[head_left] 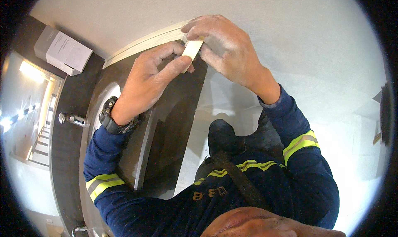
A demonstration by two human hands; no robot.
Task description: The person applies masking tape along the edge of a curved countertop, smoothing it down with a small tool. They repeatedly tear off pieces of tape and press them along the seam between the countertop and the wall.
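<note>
A short, flat, pale yellow tape-like piece (193,53) is held between my two hands. My left hand (151,77) is closed on its lower part, with the thumb lying across it. The fingers of my right hand (226,50) curl round its upper end, close to the wall. A cream strip (143,42) runs along the line where the dark countertop (174,96) meets the wall, and its right end reaches my right fingertips. My fingers hide part of the held piece. Both hands look dusty.
A white and grey box (66,52) stands on the counter at the far left. Below it are a chrome tap (74,120) and a pale basin (111,91), partly behind my left wrist. A mirror or glazed opening (29,112) lies beyond the dark edge. The pale wall (298,37) fills the right.
</note>
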